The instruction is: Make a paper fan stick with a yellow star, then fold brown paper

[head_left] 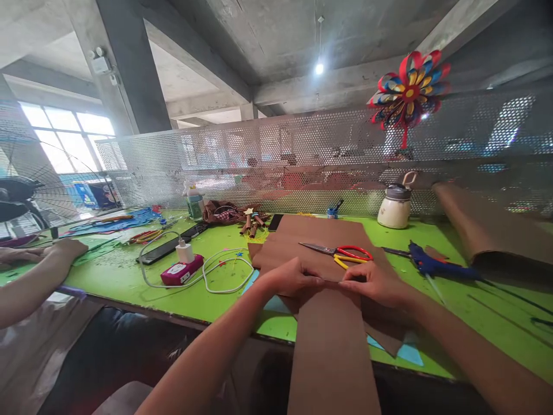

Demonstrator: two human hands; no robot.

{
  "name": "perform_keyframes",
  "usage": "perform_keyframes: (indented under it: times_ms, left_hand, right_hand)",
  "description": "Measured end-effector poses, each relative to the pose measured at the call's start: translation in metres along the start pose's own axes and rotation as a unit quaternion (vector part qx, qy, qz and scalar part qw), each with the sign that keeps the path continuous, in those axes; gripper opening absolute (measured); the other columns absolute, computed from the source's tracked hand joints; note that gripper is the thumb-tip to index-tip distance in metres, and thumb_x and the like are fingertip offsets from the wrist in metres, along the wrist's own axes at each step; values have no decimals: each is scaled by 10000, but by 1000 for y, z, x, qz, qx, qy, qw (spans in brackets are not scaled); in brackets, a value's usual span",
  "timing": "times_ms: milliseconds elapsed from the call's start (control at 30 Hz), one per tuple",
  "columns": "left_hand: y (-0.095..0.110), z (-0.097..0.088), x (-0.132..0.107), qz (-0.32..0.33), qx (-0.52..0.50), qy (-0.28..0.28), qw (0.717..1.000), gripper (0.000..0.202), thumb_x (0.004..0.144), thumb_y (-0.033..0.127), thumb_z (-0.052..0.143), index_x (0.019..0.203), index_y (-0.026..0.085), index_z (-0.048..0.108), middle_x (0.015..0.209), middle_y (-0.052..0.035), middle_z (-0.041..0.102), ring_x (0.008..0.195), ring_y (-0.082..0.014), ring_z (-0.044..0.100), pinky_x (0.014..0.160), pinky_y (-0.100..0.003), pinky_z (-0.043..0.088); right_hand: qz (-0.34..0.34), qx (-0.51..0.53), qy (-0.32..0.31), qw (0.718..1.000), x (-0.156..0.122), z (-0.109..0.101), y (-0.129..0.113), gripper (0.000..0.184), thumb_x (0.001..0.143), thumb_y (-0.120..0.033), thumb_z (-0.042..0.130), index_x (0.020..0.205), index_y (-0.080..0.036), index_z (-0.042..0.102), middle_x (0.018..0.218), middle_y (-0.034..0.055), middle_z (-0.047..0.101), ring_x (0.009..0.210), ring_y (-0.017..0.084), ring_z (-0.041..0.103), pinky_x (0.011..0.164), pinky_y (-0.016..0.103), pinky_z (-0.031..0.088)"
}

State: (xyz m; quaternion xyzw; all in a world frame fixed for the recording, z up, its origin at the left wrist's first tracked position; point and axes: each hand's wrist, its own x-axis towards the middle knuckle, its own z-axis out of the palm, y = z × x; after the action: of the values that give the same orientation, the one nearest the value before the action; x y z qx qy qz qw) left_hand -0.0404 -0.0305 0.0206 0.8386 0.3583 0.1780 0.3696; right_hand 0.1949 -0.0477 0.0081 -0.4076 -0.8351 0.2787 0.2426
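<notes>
A long strip of brown paper (332, 340) hangs over the near edge of the green table (129, 282). My left hand (291, 276) and my right hand (374, 282) both pinch the strip's far end, fingertips almost meeting at the middle. Under them lies a larger brown sheet (302, 236). Red-handled scissors (341, 251) lie on that sheet just beyond my hands, with a yellow-handled tool beside them.
A blue glue gun (432, 266) lies right of my hands, a brown paper roll (479, 225) behind it. A white jar (395, 207) stands by the perforated metal screen (259, 167). A pink power block (181, 271) with white cable sits left. Another person's arm (38, 271) rests at far left.
</notes>
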Motion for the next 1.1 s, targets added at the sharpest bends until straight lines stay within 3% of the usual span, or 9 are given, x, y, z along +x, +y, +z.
perform_keyframes:
  times_ms: [233,433,533,633,733,833,933,1100]
  left_hand:
    - [-1,-3,2,35,-1,-26,999,401,799,472,501,729,100,636,632,20,476,627,-95,409,591,-202,326]
    - [-9,-6,9,-1,-93,36,995,353,782,463,544,790,113,587,683,12,504,639,-100,443,589,-212,351]
    - [-11,-8,10,4,-189,19,982,316,788,422,567,832,109,571,737,-8,537,677,-110,484,640,-235,385]
    - [-9,-8,8,23,-230,-12,973,297,808,382,564,916,107,584,816,-34,565,746,-124,507,714,-262,399]
    - [-5,-7,7,30,-200,-29,979,277,821,369,552,944,124,593,813,-21,555,768,-122,494,742,-260,392]
    - [-2,-5,8,35,-172,-51,983,275,827,379,539,919,126,596,759,-4,536,736,-115,482,729,-250,383]
    - [-1,0,9,43,-177,-72,981,284,829,389,535,906,124,603,759,-6,553,731,-114,497,726,-247,386]
    - [-2,9,12,34,-239,-78,967,327,809,391,567,1023,149,616,972,-48,625,904,-157,547,839,-283,398]
  right_hand:
    - [-29,16,2,999,-1,-8,3,336,797,-449,525,672,-155,629,621,1,558,622,132,473,578,250,334]
    - [-5,118,70,991,-1,-13,5,371,773,-482,566,635,-141,617,554,-14,516,543,100,438,533,240,313]
    - [20,258,103,961,0,-15,11,399,812,-498,514,803,-126,656,602,12,556,544,106,479,552,248,378]
    - [7,331,98,939,1,-13,11,404,782,-457,581,1036,-146,627,820,50,625,692,133,562,654,266,450]
    - [-30,316,25,948,0,-7,3,464,726,-382,668,1145,-202,585,992,60,635,884,177,589,752,292,472]
    - [-73,300,-35,950,-2,0,-8,370,740,-350,648,1090,-229,627,1061,50,631,989,200,574,846,336,459]
    - [-100,275,-21,956,-1,3,-13,272,745,-330,641,993,-222,667,1040,45,638,986,196,573,889,343,433]
    - [-95,280,43,954,2,-2,-9,284,734,-395,659,923,-183,666,950,48,638,928,191,572,831,314,441]
